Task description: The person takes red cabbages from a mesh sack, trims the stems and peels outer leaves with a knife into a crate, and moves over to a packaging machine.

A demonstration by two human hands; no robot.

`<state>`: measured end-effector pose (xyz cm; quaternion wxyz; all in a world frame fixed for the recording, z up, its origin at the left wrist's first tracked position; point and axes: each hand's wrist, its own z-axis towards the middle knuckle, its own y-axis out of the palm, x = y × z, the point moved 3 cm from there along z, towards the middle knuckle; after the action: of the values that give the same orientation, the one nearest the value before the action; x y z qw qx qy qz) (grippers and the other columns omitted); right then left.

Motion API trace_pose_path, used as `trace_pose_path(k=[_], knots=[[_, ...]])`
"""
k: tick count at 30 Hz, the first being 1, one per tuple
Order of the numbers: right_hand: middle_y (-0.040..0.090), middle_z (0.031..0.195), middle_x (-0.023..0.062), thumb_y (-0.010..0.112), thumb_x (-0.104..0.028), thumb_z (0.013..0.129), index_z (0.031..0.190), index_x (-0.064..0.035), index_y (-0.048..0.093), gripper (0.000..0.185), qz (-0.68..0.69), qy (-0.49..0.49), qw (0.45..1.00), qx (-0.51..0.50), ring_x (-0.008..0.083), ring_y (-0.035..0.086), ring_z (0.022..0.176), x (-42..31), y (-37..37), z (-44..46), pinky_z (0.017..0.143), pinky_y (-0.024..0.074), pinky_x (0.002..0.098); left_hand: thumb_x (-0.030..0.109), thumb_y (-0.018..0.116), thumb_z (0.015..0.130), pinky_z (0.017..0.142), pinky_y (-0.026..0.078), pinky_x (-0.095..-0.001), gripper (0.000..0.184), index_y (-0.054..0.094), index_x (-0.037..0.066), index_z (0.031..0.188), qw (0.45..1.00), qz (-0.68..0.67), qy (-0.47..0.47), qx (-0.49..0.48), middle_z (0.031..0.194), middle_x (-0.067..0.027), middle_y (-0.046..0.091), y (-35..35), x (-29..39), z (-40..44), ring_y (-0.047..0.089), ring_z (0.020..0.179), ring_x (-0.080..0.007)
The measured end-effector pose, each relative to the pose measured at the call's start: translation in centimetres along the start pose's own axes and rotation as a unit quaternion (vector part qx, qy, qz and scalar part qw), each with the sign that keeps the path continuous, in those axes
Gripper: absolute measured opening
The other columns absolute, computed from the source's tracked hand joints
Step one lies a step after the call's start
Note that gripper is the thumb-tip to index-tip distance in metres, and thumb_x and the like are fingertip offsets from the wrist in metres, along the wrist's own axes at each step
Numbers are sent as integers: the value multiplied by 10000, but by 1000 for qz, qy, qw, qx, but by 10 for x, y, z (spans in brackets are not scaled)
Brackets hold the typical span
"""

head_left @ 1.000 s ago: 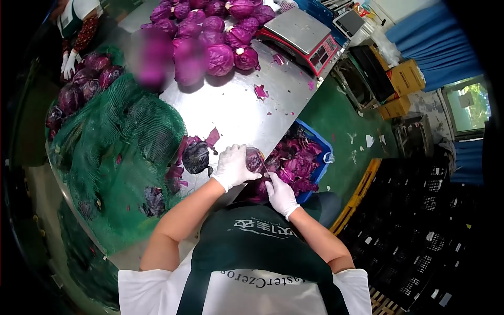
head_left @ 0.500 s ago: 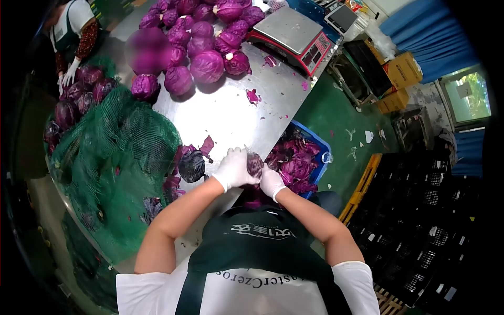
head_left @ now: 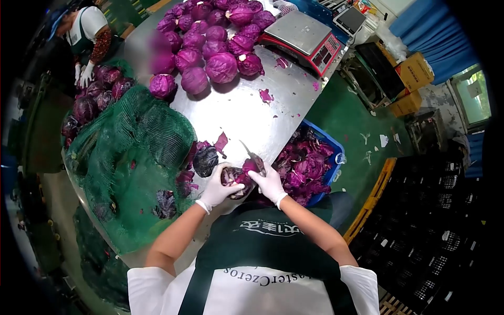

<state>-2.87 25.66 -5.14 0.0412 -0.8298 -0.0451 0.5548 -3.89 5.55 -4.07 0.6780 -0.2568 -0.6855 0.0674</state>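
Note:
My left hand (head_left: pixel 216 190), in a white glove, is wrapped round the side of a red cabbage (head_left: pixel 229 176) close to my apron. In my gloved right hand (head_left: pixel 269 185) is a knife (head_left: pixel 255 159), its thin blade pointing up and away from me. The right fingers also touch a purple outer leaf (head_left: pixel 250 167) at the cabbage's right side. A dark loose leaf clump (head_left: pixel 205 160) lies on the metal table (head_left: pixel 226 113) just beyond my left hand.
Many red cabbages (head_left: pixel 221 67) are piled at the far side, beside a red scale (head_left: pixel 302 39). Green netting (head_left: pixel 142 136) covers the left of the table. A blue crate (head_left: pixel 336 147) of leaves stands right. Another person's gloved hands (head_left: pixel 84 74) are by cabbages at far left.
The cabbage has come nearer my body and turned. My hands have shifted on it, and the knife in my right hand now shows. The whole view has moved slightly.

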Motion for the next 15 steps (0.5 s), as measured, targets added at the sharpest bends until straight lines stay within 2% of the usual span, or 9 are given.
trace_pose_path(k=[3,5,6,7,9,11,12,13,15], knots=[[606,686,-8,675,-134,903,1159,-71,632,268,100,76,990,61,80,507,487,11,-11,20,455,418,247,260,880,689,1016,428,-333,733,501,44,1277,997,-70,-22,-30,1225,-121,529,11,-4,0,541,1147,-213],[610,678,9,639,-97,920,1053,-63,624,138,178,59,974,125,88,485,431,10,-25,30,393,388,250,252,868,706,1074,381,-352,751,491,27,1315,985,-165,-34,-30,1268,-138,485,23,14,1,488,1220,-245],[611,675,13,631,-90,925,1028,-59,617,109,208,75,962,159,91,479,423,13,-36,37,388,383,252,268,854,714,1071,377,-362,709,525,20,1291,999,-23,40,-13,1286,-158,461,27,15,5,468,1236,-274],[620,681,24,629,-89,925,989,-57,605,76,178,74,969,157,98,467,412,20,-44,44,387,390,249,286,838,719,1069,374,-371,678,545,19,1268,999,-1,39,-29,1279,-167,464,32,23,10,461,1240,-285],[613,686,11,630,-93,924,1092,-64,629,171,165,44,975,142,89,465,419,14,-47,43,397,394,245,319,799,718,1069,365,-399,627,582,32,1232,992,104,57,-32,1247,-185,500,37,47,20,453,1253,-320],[608,701,-4,647,-107,914,1193,-73,630,282,127,-17,986,108,64,466,453,-16,-35,29,427,391,245,347,780,719,1072,366,-421,624,592,42,1231,973,163,154,-57,1251,-182,515,36,69,30,454,1253,-333],[617,725,-8,666,-114,899,1173,-53,626,284,111,-15,990,86,58,476,488,-23,-31,28,453,399,249,361,771,720,1073,367,-432,624,597,47,1230,958,193,201,-71,1253,-180,522,36,74,32,455,1254,-339],[619,730,-5,665,-119,897,1160,-47,626,275,120,2,988,98,62,484,496,-20,-31,32,459,406,252,378,751,722,1068,373,-453,601,620,60,1215,962,155,178,-137,1285,-175,520,40,66,32,459,1256,-341],[643,750,31,659,-147,898,1116,-24,621,253,109,13,981,159,72,525,532,15,-40,51,474,423,251,380,728,727,1062,380,-450,571,643,79,1205,962,167,152,-154,1272,-175,528,36,56,28,476,1229,-335]])
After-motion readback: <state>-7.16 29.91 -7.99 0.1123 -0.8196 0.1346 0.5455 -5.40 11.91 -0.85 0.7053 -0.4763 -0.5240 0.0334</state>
